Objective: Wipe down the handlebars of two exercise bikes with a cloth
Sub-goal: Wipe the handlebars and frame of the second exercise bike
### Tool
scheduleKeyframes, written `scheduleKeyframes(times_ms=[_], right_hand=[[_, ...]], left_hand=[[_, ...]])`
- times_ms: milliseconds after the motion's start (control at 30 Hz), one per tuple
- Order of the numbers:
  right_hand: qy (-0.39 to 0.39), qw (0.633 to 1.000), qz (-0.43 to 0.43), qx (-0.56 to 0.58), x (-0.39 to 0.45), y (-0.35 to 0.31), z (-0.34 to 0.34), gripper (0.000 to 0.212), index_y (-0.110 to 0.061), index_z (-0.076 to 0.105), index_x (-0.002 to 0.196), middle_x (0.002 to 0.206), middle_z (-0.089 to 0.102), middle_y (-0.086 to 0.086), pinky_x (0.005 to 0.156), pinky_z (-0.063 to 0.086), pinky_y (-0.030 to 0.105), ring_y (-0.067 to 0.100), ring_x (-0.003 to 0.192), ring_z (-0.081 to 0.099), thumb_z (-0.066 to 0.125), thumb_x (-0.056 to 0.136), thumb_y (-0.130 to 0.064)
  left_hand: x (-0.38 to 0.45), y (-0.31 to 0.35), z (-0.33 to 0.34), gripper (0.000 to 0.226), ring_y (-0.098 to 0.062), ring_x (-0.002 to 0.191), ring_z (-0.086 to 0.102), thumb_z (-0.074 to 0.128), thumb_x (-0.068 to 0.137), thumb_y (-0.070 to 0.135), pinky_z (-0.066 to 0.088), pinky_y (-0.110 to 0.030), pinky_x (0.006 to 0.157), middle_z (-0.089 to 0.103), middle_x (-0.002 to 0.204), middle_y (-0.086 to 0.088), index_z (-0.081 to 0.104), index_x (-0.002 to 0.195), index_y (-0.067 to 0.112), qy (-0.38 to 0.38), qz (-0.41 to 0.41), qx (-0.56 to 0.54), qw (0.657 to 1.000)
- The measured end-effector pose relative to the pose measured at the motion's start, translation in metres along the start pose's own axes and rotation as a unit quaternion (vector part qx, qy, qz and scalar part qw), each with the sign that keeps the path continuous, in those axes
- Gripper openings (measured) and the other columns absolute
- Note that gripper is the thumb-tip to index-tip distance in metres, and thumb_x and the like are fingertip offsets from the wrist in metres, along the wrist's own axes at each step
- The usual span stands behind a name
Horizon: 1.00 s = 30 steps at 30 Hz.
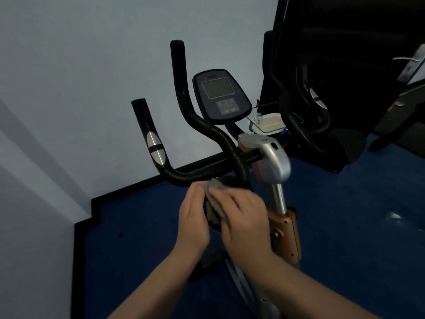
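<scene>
Head view: both hands [220, 217] (cloth [215, 203] between) just below handlebars [207, 139].

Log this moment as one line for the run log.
stage: cloth handling | left hand and right hand: hold grey cloth | below near bike's handlebar

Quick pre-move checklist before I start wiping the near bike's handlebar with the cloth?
1. Cloth in hand: ok, held between left hand and right hand.
2. Cloth on handlebar: not ok, just below the bar.
3. Bar reachable: ok, nothing in the way.
4. Pulse sensor visible: ok.
5. Cloth damp: cannot tell.
6. Second bike's handlebar in view: ok, to the right.
</scene>
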State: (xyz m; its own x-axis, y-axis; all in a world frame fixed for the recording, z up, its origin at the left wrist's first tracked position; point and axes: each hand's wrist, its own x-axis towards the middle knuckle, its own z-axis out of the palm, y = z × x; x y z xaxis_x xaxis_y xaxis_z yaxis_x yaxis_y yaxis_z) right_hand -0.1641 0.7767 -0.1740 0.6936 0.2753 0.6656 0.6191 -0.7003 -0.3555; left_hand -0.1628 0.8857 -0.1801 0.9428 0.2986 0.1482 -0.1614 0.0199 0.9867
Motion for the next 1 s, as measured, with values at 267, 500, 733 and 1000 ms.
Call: scheduleKeyframes(times_ms=[267, 500, 733, 1000], right_hand=[[-0.016, 0.994, 0.079, 0.068, 0.015, -0.019, 0.008, 0.032, -0.015, 0.067, 0.118, 0.106, 0.064, 0.002, 0.070, 0.051, 0.027, 0.016, 0.095, 0.057, 0.054, 0.089, -0.022], [-0.007, 0.987, 0.060, 0.149, 0.008, 0.000, -0.008, 0.025, -0.014, 0.069, 0.109, 0.101, 0.062, -0.004, 0.084, 0.046, 0.017, 0.009, 0.097, 0.057, 0.067, 0.085, -0.020], [-0.063, 0.990, 0.060, 0.113, 0.006, -0.008, -0.011, 0.031, -0.012, 0.069, 0.112, 0.099, 0.063, 0.002, 0.076, 0.052, 0.028, 0.015, 0.093, 0.057, 0.068, 0.082, -0.005], [-0.065, 0.995, 0.072, 0.002, 0.059, 0.017, -0.017, 0.026, -0.019, 0.066, 0.115, 0.106, 0.059, 0.000, 0.077, 0.049, 0.034, 0.017, 0.099, 0.051, 0.058, 0.090, -0.020]], left_hand=[[-0.002, -0.002, 0.008, 0.041, -0.003, 0.074, 0.064, 0.032, 0.094, 0.045, 0.049, -0.013, 0.065, 0.070, 0.078, 0.006, 0.067, 0.084, 0.025, 0.055, -0.050, -0.083, 0.994], [0.002, -0.002, 0.008, 0.041, -0.007, 0.082, 0.064, 0.030, 0.101, 0.032, 0.049, -0.018, 0.072, 0.070, 0.085, 0.006, 0.068, 0.085, 0.033, 0.065, -0.026, -0.051, 0.996], [-0.004, 0.002, 0.000, 0.035, -0.006, 0.082, 0.063, 0.033, 0.102, 0.020, 0.048, -0.015, 0.071, 0.069, 0.087, 0.002, 0.067, 0.096, 0.014, 0.046, -0.006, 0.004, 0.999], [0.041, 0.033, 0.008, 0.023, 0.005, 0.088, 0.061, 0.051, 0.093, 0.009, 0.044, -0.006, 0.074, 0.067, 0.093, 0.014, 0.064, 0.098, 0.027, -0.001, 0.019, 0.131, 0.991]])
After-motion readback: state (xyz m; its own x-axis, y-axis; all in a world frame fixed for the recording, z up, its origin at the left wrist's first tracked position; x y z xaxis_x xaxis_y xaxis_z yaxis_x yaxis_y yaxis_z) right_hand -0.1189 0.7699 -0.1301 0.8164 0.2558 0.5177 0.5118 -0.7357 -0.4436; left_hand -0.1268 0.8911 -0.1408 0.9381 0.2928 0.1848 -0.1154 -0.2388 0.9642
